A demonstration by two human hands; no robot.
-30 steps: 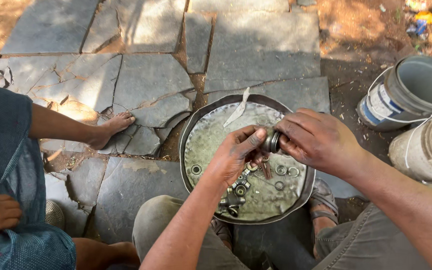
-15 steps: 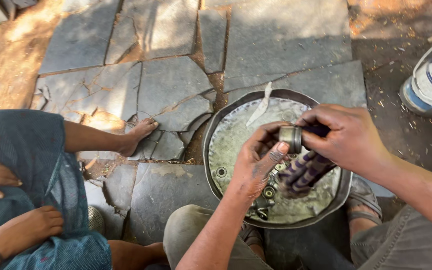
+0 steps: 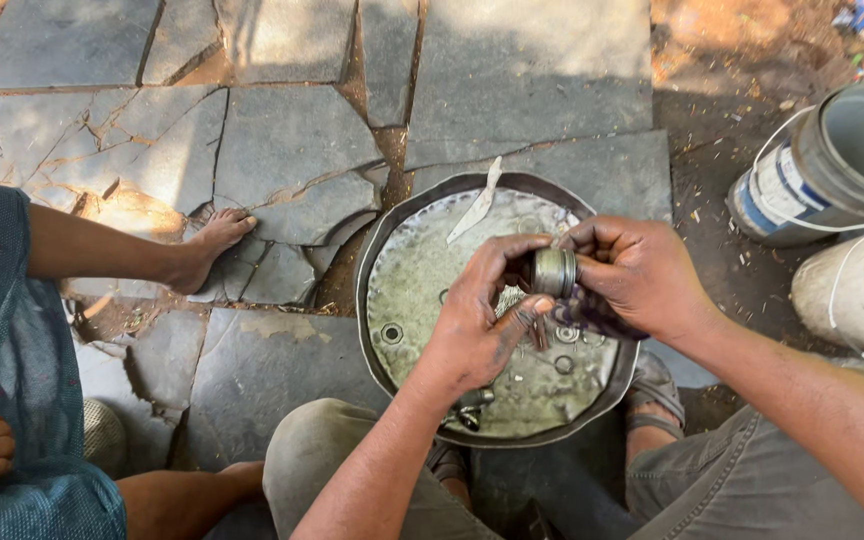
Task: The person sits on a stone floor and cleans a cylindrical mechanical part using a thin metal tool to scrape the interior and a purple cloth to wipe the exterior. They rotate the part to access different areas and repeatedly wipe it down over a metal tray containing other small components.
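Over a round metal pan (image 3: 402, 300) on cracked stone paving (image 3: 282, 150), two hands work one small metal ring.

Left hand (image 3: 477, 325), grimy, curls its fingers against the short, dull grey cylindrical ring (image 3: 554, 272); right hand (image 3: 642, 275) pinches it from the other side. Pan holds cloudy greenish liquid, several small washers and one pale strip (image 3: 477, 205). Two plastic buckets (image 3: 832, 165) stand at right. Another person's bare foot (image 3: 207, 250) rests on the slabs.

Harsh daylight, dappled shadows, sharp focus
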